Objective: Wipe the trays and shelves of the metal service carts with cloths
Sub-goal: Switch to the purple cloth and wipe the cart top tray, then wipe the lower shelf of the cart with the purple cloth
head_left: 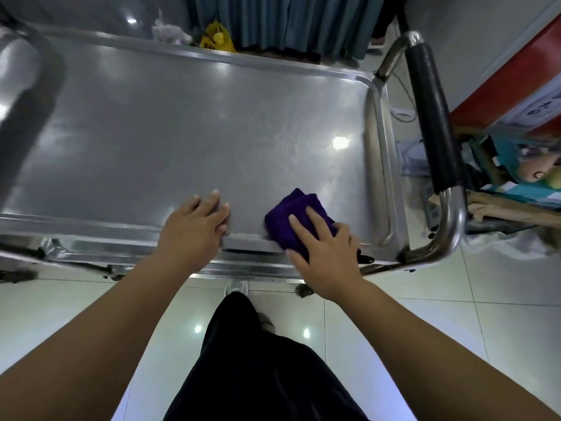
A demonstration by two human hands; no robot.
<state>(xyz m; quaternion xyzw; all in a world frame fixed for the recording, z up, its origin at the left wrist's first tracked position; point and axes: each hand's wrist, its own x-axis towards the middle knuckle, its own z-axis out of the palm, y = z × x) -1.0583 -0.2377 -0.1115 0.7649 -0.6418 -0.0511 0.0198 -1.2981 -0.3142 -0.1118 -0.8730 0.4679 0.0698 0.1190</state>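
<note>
A metal service cart's top tray fills the upper view, bare and shiny with a raised rim. A folded purple cloth lies on the tray at its near right edge, partly over the rim. My right hand presses flat on the cloth, fingers spread. My left hand rests flat on the tray's near edge to the left of the cloth, holding nothing.
The cart's push handle with a black grip stands at the right end. Red and white boxes and clutter crowd the right side. A yellow bag and dark curtains lie beyond the cart. White tiled floor is underfoot.
</note>
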